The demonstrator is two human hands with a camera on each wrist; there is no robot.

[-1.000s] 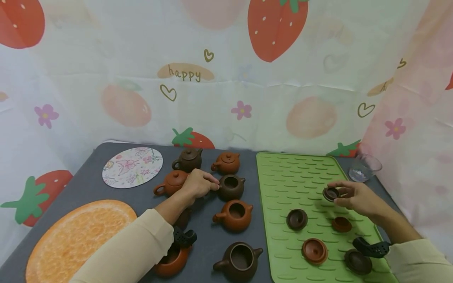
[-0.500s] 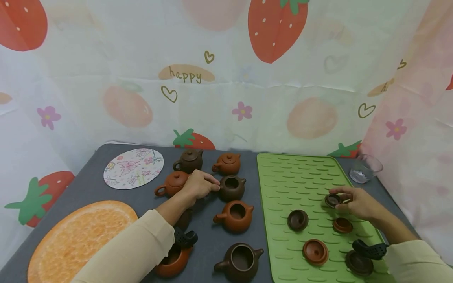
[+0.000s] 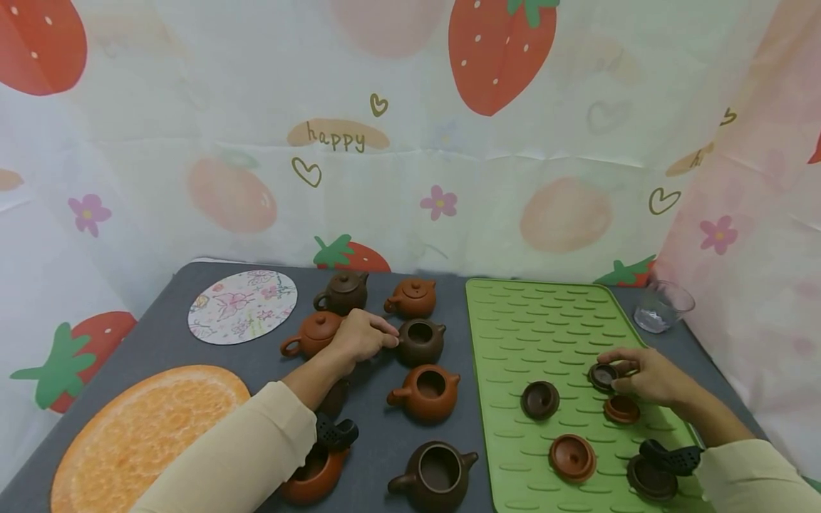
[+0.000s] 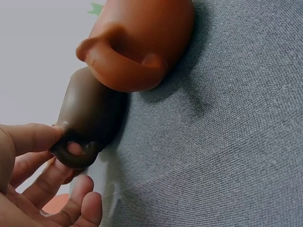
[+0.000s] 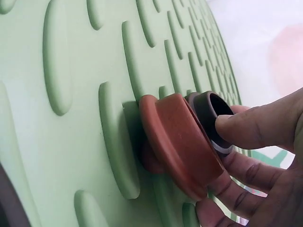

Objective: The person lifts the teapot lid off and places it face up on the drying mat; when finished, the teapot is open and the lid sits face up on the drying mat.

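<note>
The left hand (image 3: 360,335) pinches the 9 o'clock handle (image 4: 75,162) of the lidless, round, dark-brown clay teapot (image 3: 421,349) on the table (image 3: 368,456), while the right hand (image 3: 649,376) grips the round, dark-brown clay lid (image 3: 601,377) over the green, ridged mat (image 3: 527,329), toward the teapot's 3 o'clock.

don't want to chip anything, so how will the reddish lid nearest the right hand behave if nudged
The reddish lid will probably rock or tip, as it lies upside down with its knob underneath. Its round rim could let it roll, though ridges on the green mat may check that. Smooth, hard-looking walls suggest stiffness, perhaps brittleness.
</note>
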